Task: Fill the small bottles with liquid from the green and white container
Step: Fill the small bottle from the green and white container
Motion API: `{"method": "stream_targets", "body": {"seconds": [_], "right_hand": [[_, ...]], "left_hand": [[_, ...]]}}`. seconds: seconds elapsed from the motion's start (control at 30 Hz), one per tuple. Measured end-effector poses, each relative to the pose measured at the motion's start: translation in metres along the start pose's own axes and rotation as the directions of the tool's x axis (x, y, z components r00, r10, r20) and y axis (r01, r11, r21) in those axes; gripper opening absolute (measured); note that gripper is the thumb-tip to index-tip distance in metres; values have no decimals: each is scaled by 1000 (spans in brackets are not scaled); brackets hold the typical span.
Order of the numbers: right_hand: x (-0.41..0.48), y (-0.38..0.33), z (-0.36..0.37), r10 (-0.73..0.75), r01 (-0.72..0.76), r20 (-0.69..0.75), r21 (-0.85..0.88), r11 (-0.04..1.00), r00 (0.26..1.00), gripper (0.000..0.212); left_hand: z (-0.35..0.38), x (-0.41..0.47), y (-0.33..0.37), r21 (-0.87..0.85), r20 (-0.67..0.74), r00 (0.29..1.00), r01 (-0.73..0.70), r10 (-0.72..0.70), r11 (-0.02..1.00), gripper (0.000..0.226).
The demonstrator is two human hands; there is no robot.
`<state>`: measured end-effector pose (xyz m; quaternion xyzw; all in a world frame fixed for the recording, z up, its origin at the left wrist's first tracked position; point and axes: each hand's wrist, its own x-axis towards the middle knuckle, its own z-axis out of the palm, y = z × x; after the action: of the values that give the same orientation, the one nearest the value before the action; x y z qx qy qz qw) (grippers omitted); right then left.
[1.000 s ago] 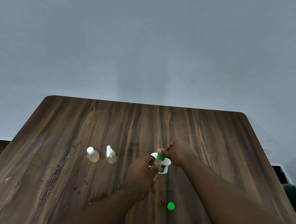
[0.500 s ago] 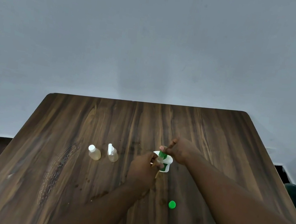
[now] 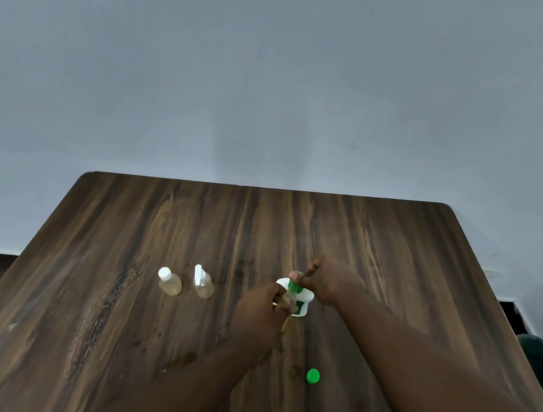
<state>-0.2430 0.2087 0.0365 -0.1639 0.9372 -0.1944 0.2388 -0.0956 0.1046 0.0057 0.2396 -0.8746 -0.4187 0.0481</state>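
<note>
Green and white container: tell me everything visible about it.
The green and white container looks like white plastic, wide-mouthed, with a dark green patch on its near side. It stands upright on the wooden table, right of centre. The left hand and right hand hold a small green-topped bottle in front of it, hiding part; contact unclear.

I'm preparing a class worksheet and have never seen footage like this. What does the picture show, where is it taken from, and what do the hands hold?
No machine: a person wears a camera on the head, looking down at their own arms. On the wooden table stand two small bottles of yellowish liquid; a loose green cap lies nearer. The left hand grips what seems a small clear bottle by the green and white container; the right hand pinches its green top.
</note>
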Motion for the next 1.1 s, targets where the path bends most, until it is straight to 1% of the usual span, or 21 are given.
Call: {"method": "stream_targets", "body": {"seconds": [0.07, 0.13, 0.27, 0.33, 0.47, 0.53, 0.6, 0.7, 0.8, 0.9, 0.97, 1.1], "right_hand": [[1, -4, -8, -15, 15, -5, -21, 1000, 1000, 52], [1, -6, -10, -18, 18, -7, -29, 999, 1000, 50], [-2, -1, 0, 8, -8, 23, -5, 1000, 1000, 53], [-2, -2, -3, 7, -7, 10, -16, 1000, 1000, 51], [-1, -9, -9, -10, 10, -10, -23, 1000, 1000, 46], [-2, -7, -5, 5, -5, 14, -6, 1000, 1000, 49], [-2, -4, -3, 13, -13, 36, 3, 1000, 999, 54], [1, -3, -7, -1, 1, 26, -5, 1000, 1000, 55], [1, -4, -9, -5, 5, 11, -27, 1000, 1000, 54], [1, 0, -2, 6, -6, 14, 26, 1000, 1000, 56], [1, 1, -2, 12, -12, 12, 18, 1000, 1000, 58], [0, -4, -9, -6, 6, -16, -15, 1000, 1000, 53]], "left_hand": [[-2, 1, 2, -21, -4, 1000, -17, 17, 1000, 3], [-3, 3, 3, -29, -9, 1000, -26, 26, 999, 7], [1, 5, -4, -8, 9, 1000, 13, -13, 1000, 3], [3, 3, -3, -12, 5, 1000, -9, 9, 1000, 4], [1, 6, 0, -42, -14, 1000, -1, 1, 999, 3], [2, 7, -3, -26, -15, 1000, -4, 3, 1000, 6], [1, 5, -5, -4, -11, 1000, -12, 12, 1000, 4], [2, 3, -2, -12, -9, 1000, -28, 28, 1000, 10], [0, 4, 2, -32, -5, 1000, -29, 29, 999, 5], [1, 4, -2, -31, -1, 1000, -20, 20, 999, 5], [2, 3, -2, -12, -5, 1000, -24, 24, 1000, 7], [1, 4, 2, -40, -10, 1000, -28, 27, 999, 2]]}}
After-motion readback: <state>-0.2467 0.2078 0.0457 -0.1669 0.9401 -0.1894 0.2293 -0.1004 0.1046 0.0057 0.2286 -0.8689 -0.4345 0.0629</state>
